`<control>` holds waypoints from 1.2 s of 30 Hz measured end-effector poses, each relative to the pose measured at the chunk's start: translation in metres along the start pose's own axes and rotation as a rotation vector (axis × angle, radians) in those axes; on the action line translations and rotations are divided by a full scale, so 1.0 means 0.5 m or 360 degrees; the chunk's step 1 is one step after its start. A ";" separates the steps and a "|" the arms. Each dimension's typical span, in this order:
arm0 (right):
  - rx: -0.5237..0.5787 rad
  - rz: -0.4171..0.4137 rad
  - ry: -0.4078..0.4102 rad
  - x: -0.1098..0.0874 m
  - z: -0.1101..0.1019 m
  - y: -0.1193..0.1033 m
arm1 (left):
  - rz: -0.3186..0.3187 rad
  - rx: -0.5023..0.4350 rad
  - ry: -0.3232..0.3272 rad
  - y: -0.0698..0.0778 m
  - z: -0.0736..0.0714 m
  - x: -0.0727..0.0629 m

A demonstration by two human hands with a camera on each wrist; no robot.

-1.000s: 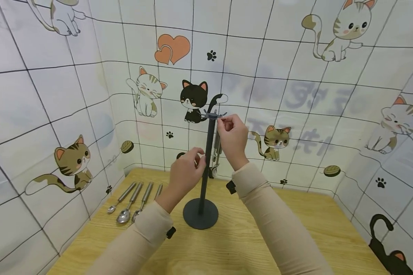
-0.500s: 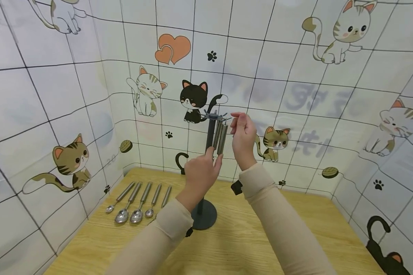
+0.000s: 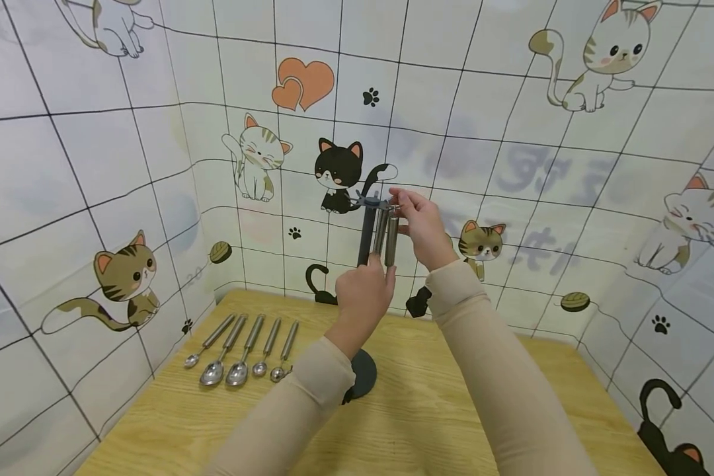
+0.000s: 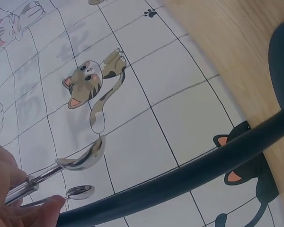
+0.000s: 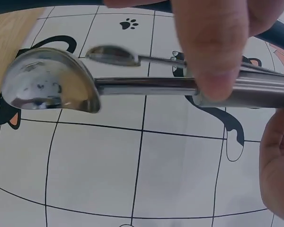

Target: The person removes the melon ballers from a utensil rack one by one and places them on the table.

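A dark stand (image 3: 365,237) with a ring of hooks at its top (image 3: 370,200) rises in the head view, its round base partly behind my left arm. Beside the pole hang steel utensils; the front one is a scoop (image 5: 52,81) with a deep round bowl and thick handle (image 3: 391,243). Behind it hangs a smaller spoon (image 5: 112,55). My left hand (image 3: 361,296) holds the scoop low on its handle, thumb on one side. My right hand (image 3: 424,225) pinches the handle's top end at a hook; the exact contact is too small to tell.
Several steel scoops and spoons (image 3: 237,373) lie in a row on the wooden table (image 3: 428,396), left of the stand. A white sheet with grid lines and cartoon cats (image 3: 464,132) covers the walls close behind and at the sides.
My left hand has moved up and right from beside the pole to the hanging scoop's handle. My right hand drew away from the hooks, then came back to the handle's top.
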State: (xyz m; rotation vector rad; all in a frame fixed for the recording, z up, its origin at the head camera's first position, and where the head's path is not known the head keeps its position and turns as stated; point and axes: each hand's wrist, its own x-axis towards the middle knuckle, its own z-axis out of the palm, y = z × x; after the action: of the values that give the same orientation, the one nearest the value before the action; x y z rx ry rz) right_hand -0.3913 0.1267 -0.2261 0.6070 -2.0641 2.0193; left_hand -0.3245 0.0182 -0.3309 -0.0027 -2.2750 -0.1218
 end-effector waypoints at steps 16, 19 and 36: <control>0.0147 0.0149 -0.0009 0.012 0.007 0.000 | -0.0001 -0.0211 0.0194 0.001 0.009 0.017; 0.0199 0.0150 -0.0001 0.011 0.009 0.000 | 0.0000 -0.0287 0.0208 -0.002 0.008 0.021; 0.0127 0.0040 -0.0043 0.007 -0.002 0.015 | 0.0160 -0.0570 0.0177 -0.017 -0.018 0.020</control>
State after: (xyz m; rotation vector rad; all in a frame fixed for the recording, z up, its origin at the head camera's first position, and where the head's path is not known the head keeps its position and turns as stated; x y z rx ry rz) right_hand -0.3977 0.1270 -0.2312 0.6289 -2.0236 2.1279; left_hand -0.3245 0.0084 -0.3185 -0.2906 -2.1096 -0.4626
